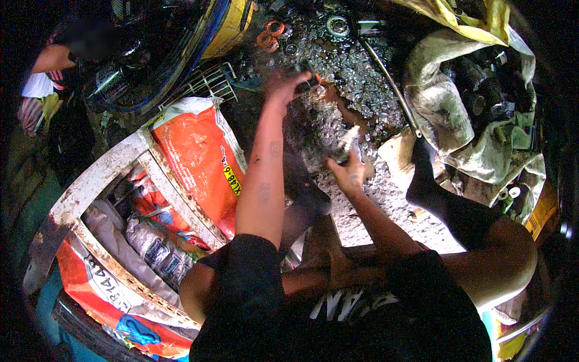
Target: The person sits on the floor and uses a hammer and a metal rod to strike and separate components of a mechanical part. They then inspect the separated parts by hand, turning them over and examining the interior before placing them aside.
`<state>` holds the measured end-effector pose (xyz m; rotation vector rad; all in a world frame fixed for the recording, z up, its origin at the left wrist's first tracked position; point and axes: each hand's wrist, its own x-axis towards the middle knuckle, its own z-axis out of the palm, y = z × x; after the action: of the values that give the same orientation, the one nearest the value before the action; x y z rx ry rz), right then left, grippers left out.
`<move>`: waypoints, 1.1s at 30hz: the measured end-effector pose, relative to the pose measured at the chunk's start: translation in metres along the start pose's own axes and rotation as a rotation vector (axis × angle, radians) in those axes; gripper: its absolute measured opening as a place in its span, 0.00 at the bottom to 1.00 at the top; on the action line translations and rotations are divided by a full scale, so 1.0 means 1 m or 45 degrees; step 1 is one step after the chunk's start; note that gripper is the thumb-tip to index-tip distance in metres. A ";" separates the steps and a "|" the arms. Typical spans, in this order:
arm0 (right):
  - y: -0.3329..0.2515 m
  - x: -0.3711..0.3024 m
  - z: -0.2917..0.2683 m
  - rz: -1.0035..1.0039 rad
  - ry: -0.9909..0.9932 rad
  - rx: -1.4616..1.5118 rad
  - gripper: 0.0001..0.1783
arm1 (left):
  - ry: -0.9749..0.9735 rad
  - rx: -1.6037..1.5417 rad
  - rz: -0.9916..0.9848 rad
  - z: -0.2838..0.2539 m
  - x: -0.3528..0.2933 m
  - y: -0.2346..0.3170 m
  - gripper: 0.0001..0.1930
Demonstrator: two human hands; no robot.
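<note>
Over the wet, debris-strewn ground, my left hand [289, 87] is stretched forward and closed around a small dark piece with an orange edge [315, 81]; motion blurs it. Nearer to me and further right, my right hand [351, 174] is curled, thumb and fingers around a blurred object [346, 143], pale at its upper end and dark near the fingers. Its kind cannot be told. Ahead of my left hand lie orange rings [270, 37]. A round metal part [338, 26] sits beyond them, to the right.
A long metal rod [386, 78] slants along the right. Beside it stands an open, dirty pale sack [437, 114] with dark cylindrical parts. To the left are a rusty white frame [99, 175], an orange sack [196, 160], a wire rack [214, 84] and a yellow drum [232, 30]. Another person's hand [53, 58] shows far left.
</note>
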<state>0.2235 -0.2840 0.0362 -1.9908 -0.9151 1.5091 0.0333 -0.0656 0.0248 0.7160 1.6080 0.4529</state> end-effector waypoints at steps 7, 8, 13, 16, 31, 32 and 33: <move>0.027 0.014 -0.061 -0.133 0.298 0.127 0.29 | 0.357 0.775 0.037 0.066 -0.006 -0.046 0.53; 0.029 0.018 -0.065 -0.115 0.313 0.182 0.30 | 0.308 0.780 -0.032 0.077 -0.012 -0.037 0.53; -0.007 0.019 -0.072 -0.051 0.292 0.183 0.36 | 0.769 0.870 0.227 0.079 -0.020 -0.054 0.46; -0.076 -0.013 -0.092 -0.045 0.269 -0.056 0.40 | 0.611 0.427 0.169 0.055 -0.052 -0.020 0.35; -0.268 -0.178 -0.231 -0.947 0.047 -0.218 0.41 | -0.410 0.375 1.045 0.090 -0.417 0.205 0.27; -0.275 -0.192 -0.235 -1.001 0.051 -0.261 0.41 | -0.352 0.437 1.023 0.089 -0.436 0.208 0.26; -0.281 -0.204 -0.236 -1.054 0.054 -0.300 0.41 | -0.351 0.432 1.070 0.089 -0.455 0.209 0.27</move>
<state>0.3527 -0.2453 0.4341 -1.4552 -1.6825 0.9068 0.1837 -0.2303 0.4820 1.6508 1.0735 0.6464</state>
